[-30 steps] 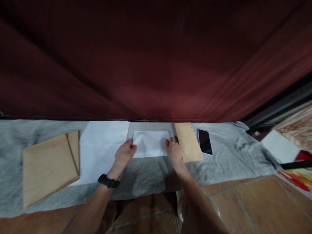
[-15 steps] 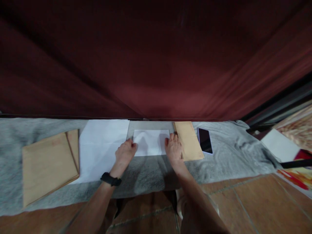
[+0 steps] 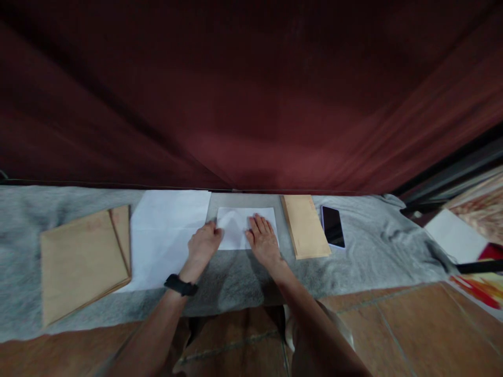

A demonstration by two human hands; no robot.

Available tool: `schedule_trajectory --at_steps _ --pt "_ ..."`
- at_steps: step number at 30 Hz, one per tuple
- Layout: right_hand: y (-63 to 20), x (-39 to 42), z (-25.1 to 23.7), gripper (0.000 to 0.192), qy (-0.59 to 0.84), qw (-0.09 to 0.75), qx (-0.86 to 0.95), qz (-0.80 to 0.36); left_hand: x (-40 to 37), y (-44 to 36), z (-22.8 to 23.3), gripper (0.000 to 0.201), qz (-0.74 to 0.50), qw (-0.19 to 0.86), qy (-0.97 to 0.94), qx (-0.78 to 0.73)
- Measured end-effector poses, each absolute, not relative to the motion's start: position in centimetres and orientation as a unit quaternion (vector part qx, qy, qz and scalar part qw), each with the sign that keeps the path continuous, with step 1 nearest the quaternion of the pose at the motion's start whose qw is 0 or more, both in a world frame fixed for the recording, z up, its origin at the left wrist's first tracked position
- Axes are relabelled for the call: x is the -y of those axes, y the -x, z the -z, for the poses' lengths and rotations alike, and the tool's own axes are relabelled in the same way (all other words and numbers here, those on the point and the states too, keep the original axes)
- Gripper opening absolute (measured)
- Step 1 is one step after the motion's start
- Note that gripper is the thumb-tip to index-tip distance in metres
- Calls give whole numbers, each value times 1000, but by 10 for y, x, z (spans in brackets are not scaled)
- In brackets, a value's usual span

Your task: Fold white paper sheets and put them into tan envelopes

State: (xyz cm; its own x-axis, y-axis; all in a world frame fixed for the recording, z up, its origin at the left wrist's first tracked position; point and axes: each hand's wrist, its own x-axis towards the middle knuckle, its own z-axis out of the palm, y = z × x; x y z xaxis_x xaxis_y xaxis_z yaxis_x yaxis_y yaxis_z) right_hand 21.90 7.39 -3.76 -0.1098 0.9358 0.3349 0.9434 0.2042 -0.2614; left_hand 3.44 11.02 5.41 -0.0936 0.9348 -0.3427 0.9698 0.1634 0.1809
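Observation:
A white folded sheet of paper [image 3: 233, 230] lies crosswise on the grey cloth in front of me. My left hand [image 3: 205, 242], with a black band on the wrist, has its fingers curled closed at the sheet's left edge. My right hand [image 3: 264, 242] rests flat on the right part of the sheet, fingers stretched out and hiding some of it. Larger white paper [image 3: 165, 235] lies just left of my left hand, partly beneath it. To the right of my right hand sits a stack of narrow brown envelopes [image 3: 308, 228].
Large brown envelopes [image 3: 84, 264] overlap the white paper at far left. A dark-screened phone [image 3: 333, 226] lies right of the narrow envelopes. The grey cloth [image 3: 377, 246] runs along a dark red hanging fabric [image 3: 251, 115]. Tiled floor [image 3: 416, 319] shows below.
My right hand has slid left from the sheet's right edge and flattened onto its surface. My left hand stays at the left edge. The view has shifted slightly.

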Motion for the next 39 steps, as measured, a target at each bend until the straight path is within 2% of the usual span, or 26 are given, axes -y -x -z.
schedule_trajectory --at_steps 9,12,16,19,22,39 --pt "-216 -71 40 49 641 200 740 31 -107 -37 -49 35 33 162 -647 -744" --pt "-215 -71 39 49 645 196 738 32 -101 -40 -47 36 3 97 -661 -744" --pt "-214 -70 39 50 650 190 735 31 -95 -54 -29 40 -107 -2 -735 -670" --pt "-215 -70 41 50 648 175 741 28 -91 -70 -4 49 -147 25 -815 -560" --pt "-217 -69 41 51 646 157 746 27 -86 -81 16 53 -146 38 -842 -517" --pt "-242 -65 54 56 704 178 680 97 -87 -63 27 59 -141 9 -784 -604"
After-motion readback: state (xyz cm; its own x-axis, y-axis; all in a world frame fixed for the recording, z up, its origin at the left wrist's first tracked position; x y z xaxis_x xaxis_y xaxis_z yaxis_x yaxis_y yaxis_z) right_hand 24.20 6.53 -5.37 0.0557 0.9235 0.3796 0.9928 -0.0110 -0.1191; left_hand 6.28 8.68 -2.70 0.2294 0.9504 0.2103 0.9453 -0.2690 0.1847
